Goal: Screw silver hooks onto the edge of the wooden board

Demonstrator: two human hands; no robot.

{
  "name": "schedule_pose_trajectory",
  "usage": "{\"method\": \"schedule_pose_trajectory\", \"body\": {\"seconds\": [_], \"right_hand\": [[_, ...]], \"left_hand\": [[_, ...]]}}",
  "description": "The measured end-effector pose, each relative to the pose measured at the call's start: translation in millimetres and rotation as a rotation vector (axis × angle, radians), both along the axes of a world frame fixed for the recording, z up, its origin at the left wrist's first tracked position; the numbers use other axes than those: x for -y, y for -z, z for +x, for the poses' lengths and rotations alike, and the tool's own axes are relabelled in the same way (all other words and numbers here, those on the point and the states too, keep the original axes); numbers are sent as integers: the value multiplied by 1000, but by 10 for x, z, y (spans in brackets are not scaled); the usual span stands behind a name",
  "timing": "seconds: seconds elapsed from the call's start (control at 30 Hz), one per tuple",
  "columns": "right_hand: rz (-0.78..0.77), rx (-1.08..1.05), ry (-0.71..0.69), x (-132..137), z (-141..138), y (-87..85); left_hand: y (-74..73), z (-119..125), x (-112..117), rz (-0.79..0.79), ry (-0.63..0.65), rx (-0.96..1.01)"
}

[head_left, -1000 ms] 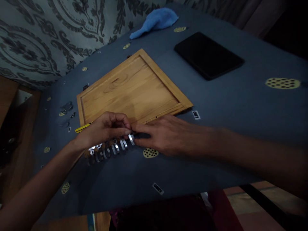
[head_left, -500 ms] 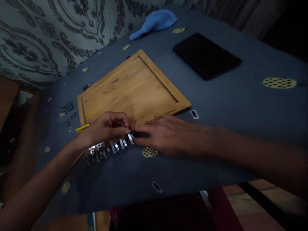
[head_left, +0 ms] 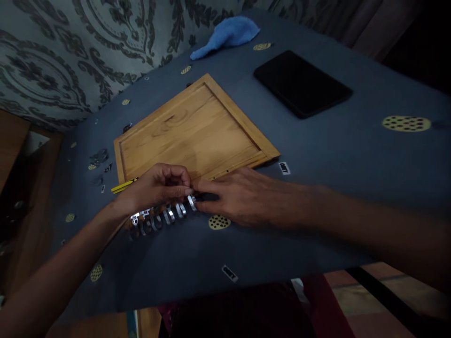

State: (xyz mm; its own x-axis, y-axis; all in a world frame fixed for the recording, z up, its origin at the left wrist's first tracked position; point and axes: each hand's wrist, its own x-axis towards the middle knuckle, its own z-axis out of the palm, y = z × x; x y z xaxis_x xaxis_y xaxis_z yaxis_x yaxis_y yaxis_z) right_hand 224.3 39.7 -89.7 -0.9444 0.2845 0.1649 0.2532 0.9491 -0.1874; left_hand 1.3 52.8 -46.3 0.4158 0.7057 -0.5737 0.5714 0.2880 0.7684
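Observation:
A wooden panel [head_left: 190,134] with a raised frame lies on the cloth-covered table. Along its near edge runs a row of several curved silver metal pieces [head_left: 169,215], partly under my left hand [head_left: 160,188]. That hand is closed in a pinch at the row's right end, and whatever is between its fingertips is too small to make out. Right beside it, my right hand [head_left: 243,197] is closed around a dark, slim object [head_left: 208,197] whose kind I cannot tell. The fingertips of both hands nearly meet at the panel's edge.
A yellow and black pencil-like stick [head_left: 124,186] lies by my left wrist. Small dark metal parts [head_left: 100,157] are scattered at the left. A black tablet-like slab [head_left: 301,84] and a blue cloth [head_left: 229,35] lie farther back on the table [head_left: 317,155].
Both hands stay at the same spot on the panel's near edge. The view has shifted very slightly; nothing else visibly differs.

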Motion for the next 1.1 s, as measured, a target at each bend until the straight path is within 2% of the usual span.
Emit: {"method": "schedule_pose_trajectory", "body": {"seconds": [0.27, 0.53, 0.63, 0.77, 0.87, 0.93, 1.1], "right_hand": [[-49, 17, 4, 41, 46, -108], [-14, 20, 7, 32, 44, -97], [-24, 14, 18, 45, 46, -92], [-24, 37, 21, 40, 49, -109], [-28, 59, 10, 31, 44, -128], [-31, 53, 2, 36, 39, -134], [-45, -18, 10, 36, 27, -87]], "left_hand": [[-1, -25, 129, 110, 12, 21], [138, -173, 223, 316, -12, 52], [133, -239, 305, 462, -20, -32], [112, -258, 459, 777, 35, -103], [120, -197, 587, 971, -4, -153], [128, -152, 657, 1036, -13, -213], [172, -123, 721, 1179, 136, -343]]}}
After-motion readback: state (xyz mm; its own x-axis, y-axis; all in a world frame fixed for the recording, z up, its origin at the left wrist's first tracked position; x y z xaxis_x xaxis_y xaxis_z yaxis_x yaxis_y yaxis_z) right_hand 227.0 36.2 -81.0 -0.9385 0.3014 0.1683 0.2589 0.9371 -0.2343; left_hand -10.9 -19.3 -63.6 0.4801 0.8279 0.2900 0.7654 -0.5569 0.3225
